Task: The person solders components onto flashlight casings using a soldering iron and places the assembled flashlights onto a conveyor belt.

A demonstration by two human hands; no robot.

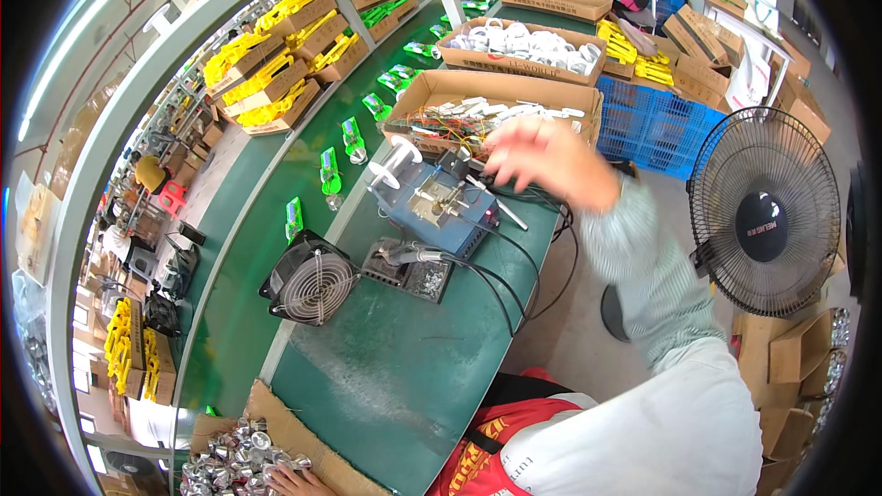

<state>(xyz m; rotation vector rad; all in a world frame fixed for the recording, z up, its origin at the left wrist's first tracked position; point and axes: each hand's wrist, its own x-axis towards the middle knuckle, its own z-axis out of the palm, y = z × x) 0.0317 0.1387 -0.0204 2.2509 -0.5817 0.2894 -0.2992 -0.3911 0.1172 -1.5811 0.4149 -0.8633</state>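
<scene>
My right hand (pixel 554 163) is raised above the workbench, near the cardboard box of white parts with thin coloured wires (pixel 459 121). It is smeared by motion, but its fingers look apart and I see nothing in them. Below it stands a blue soldering machine (pixel 436 211) with a white spool (pixel 396 162) and black cables. At the lower left, my left hand (pixel 296 481) rests on shiny silver cup-shaped parts (pixel 241 456) in a cardboard box (pixel 303 436). Its visible fingers lie stretched out over them; the rest of the hand is cut off by the frame's edge.
A small square fan (pixel 313 281) and a soldering iron (pixel 409 255) on a metal tray sit on the green bench. Beyond runs a green conveyor (pixel 266 294) carrying green items (pixel 330 170). A box of white rings (pixel 524 44) stands farther off; a large black fan (pixel 764 220) stands right.
</scene>
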